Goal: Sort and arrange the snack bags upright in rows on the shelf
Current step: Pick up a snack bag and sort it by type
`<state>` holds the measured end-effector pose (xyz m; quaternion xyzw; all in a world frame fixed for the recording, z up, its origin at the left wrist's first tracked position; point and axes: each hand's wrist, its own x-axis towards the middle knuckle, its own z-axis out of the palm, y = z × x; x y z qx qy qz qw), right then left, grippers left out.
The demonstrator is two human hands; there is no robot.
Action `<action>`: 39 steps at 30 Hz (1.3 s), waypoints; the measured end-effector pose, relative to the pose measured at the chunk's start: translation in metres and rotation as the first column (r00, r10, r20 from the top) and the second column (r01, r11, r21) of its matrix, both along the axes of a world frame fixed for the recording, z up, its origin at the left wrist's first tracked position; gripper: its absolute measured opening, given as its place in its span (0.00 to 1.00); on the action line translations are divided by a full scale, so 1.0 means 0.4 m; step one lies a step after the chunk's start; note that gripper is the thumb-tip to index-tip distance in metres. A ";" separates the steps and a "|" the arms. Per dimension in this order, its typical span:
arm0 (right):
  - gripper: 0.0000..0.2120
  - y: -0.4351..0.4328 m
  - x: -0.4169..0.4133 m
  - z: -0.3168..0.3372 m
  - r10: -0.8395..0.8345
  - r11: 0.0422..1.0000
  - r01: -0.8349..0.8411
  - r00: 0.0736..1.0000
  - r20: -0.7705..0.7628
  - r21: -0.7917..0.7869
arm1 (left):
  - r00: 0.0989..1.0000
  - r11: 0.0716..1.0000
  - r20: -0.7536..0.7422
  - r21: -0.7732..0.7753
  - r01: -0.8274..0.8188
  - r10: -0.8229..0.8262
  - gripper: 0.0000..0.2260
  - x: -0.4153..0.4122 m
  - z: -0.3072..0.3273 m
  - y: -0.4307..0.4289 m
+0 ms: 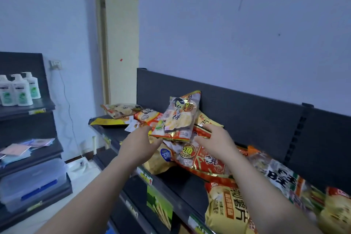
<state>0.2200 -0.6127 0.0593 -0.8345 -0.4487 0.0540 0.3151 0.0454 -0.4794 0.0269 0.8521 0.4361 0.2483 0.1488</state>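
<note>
Just above the middle of the frame, a clear-fronted snack bag (178, 119) with a red and gold lower band stands upright. Pale round crackers show through it, and bold black brush characters run down its face. The left hand (140, 143) grips its lower left corner and the right hand (215, 143) pinches its lower right corner, fingers curled on the foil. A second bag with a red and gold edge (193, 97) stands right behind it, near the back panel of the dark grey metal shelf (247, 116).

Below the hands a red and gold foil bag (207, 163) lies flat. It bears a round gold badge with a "5" and a large white character that looks like 饼. A yellow bag with a blue round sticker (161, 159) lies beside it, the sticker's print too blurred to read.

At lower right lie a yellow chip bag with large dark Chinese lettering (226, 209) and a white bag with heavy black characters (281, 176). Further bags lie flat at the shelf's far left end (121, 110). Small price tags (146, 176) are fixed to the shelf's front edge, their writing unreadable.

At the left edge of the frame, white pump bottles with green labels (18, 91) stand on a separate dark rack, with a clear plastic lidded box (32, 182) lower down.
</note>
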 end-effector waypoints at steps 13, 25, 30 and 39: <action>0.27 0.274 0.168 -0.048 -0.019 0.993 0.022 1.000 0.020 -0.118 | 0.999 0.986 -0.006 -0.161 -0.036 0.035 0.34 0.198 -0.052 0.316; 0.26 0.430 0.210 -0.074 -0.170 0.983 0.160 0.977 -0.129 -0.089 | 0.959 0.794 0.153 -0.538 0.283 -0.237 0.45 0.323 -0.092 0.548; 0.13 0.464 0.177 -0.090 -0.225 0.967 0.245 0.951 -0.211 0.075 | 0.928 0.772 0.212 -0.514 0.373 -0.307 0.34 0.324 -0.085 0.582; 0.07 0.400 0.115 -0.015 -0.291 0.857 0.390 0.906 -0.307 0.338 | 0.831 0.786 0.400 -0.330 0.523 -0.386 0.35 0.292 0.031 0.569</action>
